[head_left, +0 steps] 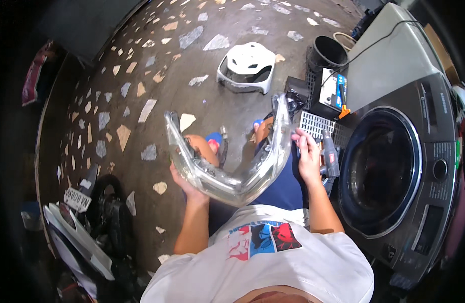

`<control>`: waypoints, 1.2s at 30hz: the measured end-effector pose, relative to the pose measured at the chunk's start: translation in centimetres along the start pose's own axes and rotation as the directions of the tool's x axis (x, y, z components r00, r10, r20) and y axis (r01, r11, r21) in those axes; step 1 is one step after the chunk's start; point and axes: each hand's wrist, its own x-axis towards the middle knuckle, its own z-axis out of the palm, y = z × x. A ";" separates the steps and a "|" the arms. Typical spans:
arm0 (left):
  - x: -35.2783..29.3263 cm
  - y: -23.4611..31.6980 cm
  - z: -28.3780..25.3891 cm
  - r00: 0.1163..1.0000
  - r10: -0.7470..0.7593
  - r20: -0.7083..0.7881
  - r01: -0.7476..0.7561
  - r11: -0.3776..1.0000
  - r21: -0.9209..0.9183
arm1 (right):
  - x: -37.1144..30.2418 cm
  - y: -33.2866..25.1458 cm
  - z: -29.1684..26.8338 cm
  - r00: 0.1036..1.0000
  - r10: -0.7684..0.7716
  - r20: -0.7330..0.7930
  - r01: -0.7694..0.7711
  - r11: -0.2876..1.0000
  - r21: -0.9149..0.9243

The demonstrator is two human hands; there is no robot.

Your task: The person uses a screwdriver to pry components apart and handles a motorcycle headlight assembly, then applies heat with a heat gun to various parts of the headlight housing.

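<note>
A large V-shaped clear headlight unit (pixel 237 189), seemingly from a motorbike, lies across my lap with its two arms pointing away from me. My left hand (pixel 187 184) grips its left side from below and outside; the fingers are partly hidden by the lens. Just right of the right arm, my right hand (pixel 308 156) is raised with its fingers loosely apart, holding nothing I can see. A grey power tool (pixel 330 154) with a nozzle, like a heat gun, stands beside that hand.
A white fairing piece (pixel 250 63) sits on the stone-chip floor ahead. To the right are a battery (pixel 331 93), an orange-handled tool (pixel 344 106), a grey plastic crate (pixel 313 121), a black bucket (pixel 328 53) and a front-loading washing machine (pixel 429 146). Motorbike parts (pixel 81 237) stand at left.
</note>
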 end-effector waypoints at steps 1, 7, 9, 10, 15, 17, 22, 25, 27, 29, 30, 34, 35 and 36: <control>0.0 -0.1 0.0 0.999 0.008 -0.032 -0.008 1.000 0.010 | 0.6 -0.7 0.5 0.995 -0.070 0.071 0.074 0.996 -0.057; -1.2 0.8 2.6 0.940 0.284 -0.188 -0.138 0.823 0.551 | 1.5 -1.7 2.7 0.999 -0.037 0.035 0.038 0.999 -0.025; -1.1 1.7 -0.6 0.844 0.515 -0.152 -0.137 0.481 0.866 | 1.5 -1.7 2.9 0.998 -0.048 0.040 0.049 0.999 -0.022; -0.9 2.0 -1.5 0.802 0.595 -0.053 -0.121 0.248 0.961 | 1.4 -1.5 2.6 0.998 -0.047 0.039 0.048 0.998 -0.028; -2.8 4.4 -2.9 0.847 0.488 0.209 -0.119 -0.209 0.971 | 0.8 -2.4 1.4 0.985 -0.093 0.144 0.118 0.978 -0.170; -3.9 4.3 -4.3 0.811 0.558 0.174 -0.155 -0.081 0.985 | 0.7 -3.0 0.9 0.983 -0.052 0.177 0.082 0.982 -0.168; -10.7 3.4 -18.8 0.881 0.206 -0.426 0.327 0.384 0.863 | 0.4 -3.2 1.4 0.959 -0.091 0.267 0.127 0.985 -0.120; -13.5 1.0 -17.8 0.747 -0.104 -0.657 0.455 0.800 0.391 | -0.2 -4.6 1.5 0.954 -0.076 0.291 0.123 0.981 -0.148; -11.4 1.8 -11.3 0.691 -0.167 -0.703 0.543 0.763 0.352 | 0.8 -4.0 0.6 0.937 -0.125 0.325 0.181 0.972 -0.151; -9.3 2.4 -8.9 0.634 -0.187 -0.750 0.592 0.742 0.315 | 2.5 -3.4 1.0 0.930 -0.158 0.331 0.217 0.965 -0.148; -8.7 2.3 -9.5 0.782 -0.014 -0.624 0.484 0.645 0.592 | 3.3 -4.0 1.4 0.925 -0.206 0.320 0.242 0.967 -0.075; -5.4 2.5 -5.3 0.901 0.325 -0.286 0.086 0.513 0.854 | 4.7 -5.3 4.2 0.945 -0.223 0.239 0.196 0.972 0.132; -4.6 2.9 -3.4 0.888 0.412 -0.205 -0.037 0.509 0.860 | 4.9 -5.3 4.5 0.945 -0.203 0.255 0.174 0.976 0.135; -3.8 3.7 -1.9 0.860 0.495 -0.125 -0.158 0.491 0.857 | 4.9 -5.3 5.0 0.951 -0.188 0.245 0.160 0.979 0.129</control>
